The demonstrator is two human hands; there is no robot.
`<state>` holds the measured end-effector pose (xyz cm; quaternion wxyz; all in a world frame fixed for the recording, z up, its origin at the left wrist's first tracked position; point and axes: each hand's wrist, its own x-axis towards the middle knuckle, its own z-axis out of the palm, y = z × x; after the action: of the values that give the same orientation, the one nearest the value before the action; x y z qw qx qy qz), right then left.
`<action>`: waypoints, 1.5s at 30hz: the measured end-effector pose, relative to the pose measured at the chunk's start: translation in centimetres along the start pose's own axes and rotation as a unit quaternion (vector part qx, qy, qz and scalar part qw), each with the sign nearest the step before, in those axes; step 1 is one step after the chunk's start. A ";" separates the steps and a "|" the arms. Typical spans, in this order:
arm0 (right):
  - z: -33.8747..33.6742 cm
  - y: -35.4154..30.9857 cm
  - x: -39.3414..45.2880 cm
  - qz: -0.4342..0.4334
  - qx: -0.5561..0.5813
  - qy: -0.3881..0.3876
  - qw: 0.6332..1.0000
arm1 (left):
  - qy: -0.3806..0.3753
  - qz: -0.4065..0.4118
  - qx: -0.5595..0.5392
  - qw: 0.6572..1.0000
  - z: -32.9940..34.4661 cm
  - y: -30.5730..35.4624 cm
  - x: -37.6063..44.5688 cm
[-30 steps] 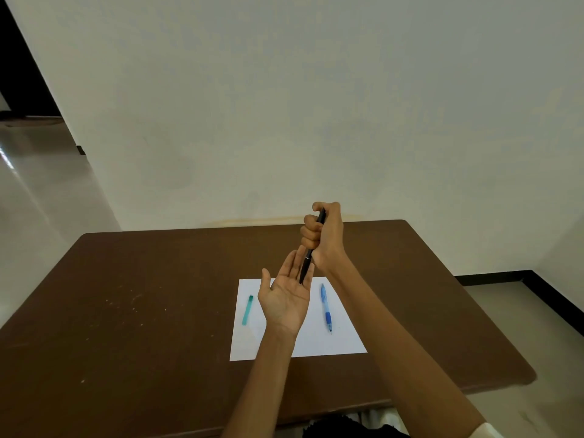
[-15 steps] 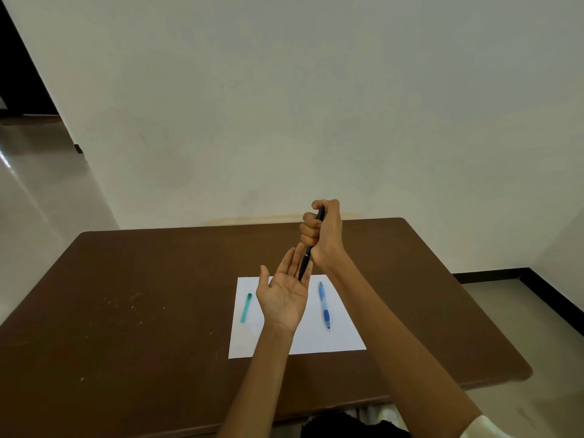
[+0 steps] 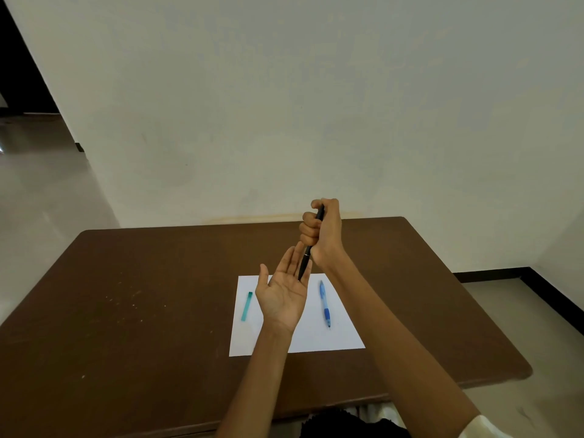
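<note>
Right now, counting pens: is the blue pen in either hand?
No, the right hand grips a black pen; the blue pen lies on the paper.

Head view, high, near — looking forward-down over table point(image 3: 158, 295)

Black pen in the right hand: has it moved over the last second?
No. The black pen keeps its tip at the left hand palm, just over the far edge of the white paper. The right hand grips it as before.

1. A dark brown table point(image 3: 158, 358) with rounded corners stands against a pale wall point(image 3: 316, 105).
2. A white sheet of paper point(image 3: 316, 339) lies flat near its middle.
3. Small pale specks point(image 3: 132, 303) dot its left part.
</note>
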<state>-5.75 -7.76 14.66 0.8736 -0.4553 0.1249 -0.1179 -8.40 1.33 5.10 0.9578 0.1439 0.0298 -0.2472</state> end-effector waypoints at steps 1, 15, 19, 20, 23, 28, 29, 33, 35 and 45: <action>0.1 0.0 0.0 0.000 -0.008 0.000 1.000 | 0.001 0.001 -0.002 1.000 0.0 0.0 0.0; 0.9 0.1 -0.5 -0.016 -0.067 -0.038 0.997 | 0.019 -0.005 -0.026 0.999 -0.4 -0.4 -0.1; 1.0 0.1 -0.7 -0.017 -0.067 -0.034 0.997 | 0.015 -0.005 -0.021 1.000 -0.4 -0.4 -0.1; 1.0 0.2 -0.7 -0.017 -0.064 -0.035 0.997 | 0.014 -0.006 -0.021 1.000 -0.4 -0.3 -0.1; 1.2 0.3 -0.7 -0.014 -0.061 -0.035 0.997 | 0.010 -0.007 -0.022 1.000 -0.3 -0.3 -0.1; 1.2 0.3 -0.8 -0.018 -0.062 -0.035 0.997 | 0.002 -0.007 -0.022 1.000 -0.4 -0.1 -0.1; 1.2 0.3 -0.8 -0.018 -0.060 -0.037 0.997 | 0.001 -0.007 -0.023 1.000 -0.4 -0.1 0.0; 1.4 0.5 -1.1 -0.023 -0.076 -0.039 0.996 | -0.002 -0.005 -0.020 1.000 -0.7 -0.1 0.0; 1.5 0.5 -1.1 -0.023 -0.076 -0.041 0.996 | -0.004 -0.006 -0.024 1.000 -0.8 0.0 0.0; 1.9 0.6 -1.1 -0.026 -0.087 -0.042 0.995 | 0.000 -0.004 -0.020 1.000 -1.0 -0.2 -0.1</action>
<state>-6.08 -5.61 15.31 0.8317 -0.5374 0.0860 -0.1102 -8.54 1.45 4.11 0.9595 0.1243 0.0351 -0.2504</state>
